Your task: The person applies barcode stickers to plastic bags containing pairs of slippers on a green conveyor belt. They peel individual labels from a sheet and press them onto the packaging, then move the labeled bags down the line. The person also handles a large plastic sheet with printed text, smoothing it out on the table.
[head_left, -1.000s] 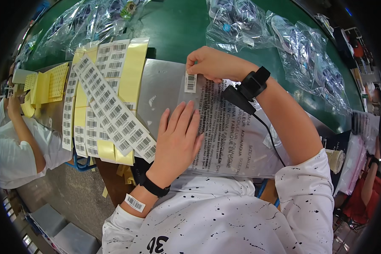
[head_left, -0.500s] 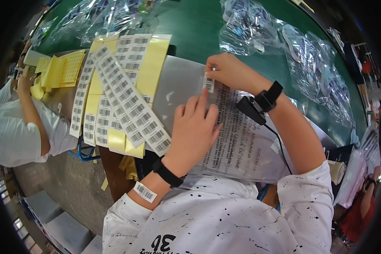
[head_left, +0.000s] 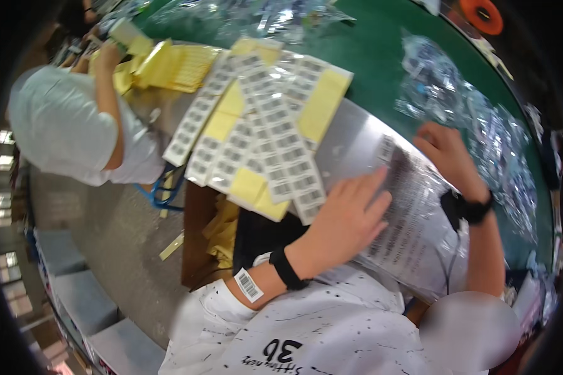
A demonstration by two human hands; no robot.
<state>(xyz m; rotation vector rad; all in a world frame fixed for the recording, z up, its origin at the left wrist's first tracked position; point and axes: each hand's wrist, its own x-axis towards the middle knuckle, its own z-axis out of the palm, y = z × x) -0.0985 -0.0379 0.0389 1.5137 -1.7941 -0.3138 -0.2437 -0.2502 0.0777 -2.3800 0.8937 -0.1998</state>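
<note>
A clear plastic bag (head_left: 413, 228) with dark printed lines lies before me on the table. Near its far edge sits a small white barcode label (head_left: 386, 147). My left hand (head_left: 350, 215) rests on the bag, fingers spread, the index fingertip just below that label. To the right of the label, and apart from it, my right hand (head_left: 449, 155) has its fingers curled in; it is blurred, and I see nothing held. Overlapping sheets of barcode labels (head_left: 272, 119) with yellow backing lie left of the bag. Another barcode label (head_left: 248, 285) is stuck on my left forearm.
Clear-wrapped packages (head_left: 481, 125) lie along the right of the green table (head_left: 375, 59), and more wrapped items (head_left: 256, 19) at the back. At left a person in white (head_left: 75, 125) handles yellow sheets (head_left: 172, 65). Grey boxes (head_left: 87, 287) stand at lower left, near a blue stool (head_left: 167, 187).
My right hand has left the label and moved right, its fingers curled. My left hand stays on the bag beside the label. The whole view has shifted and tilted.
</note>
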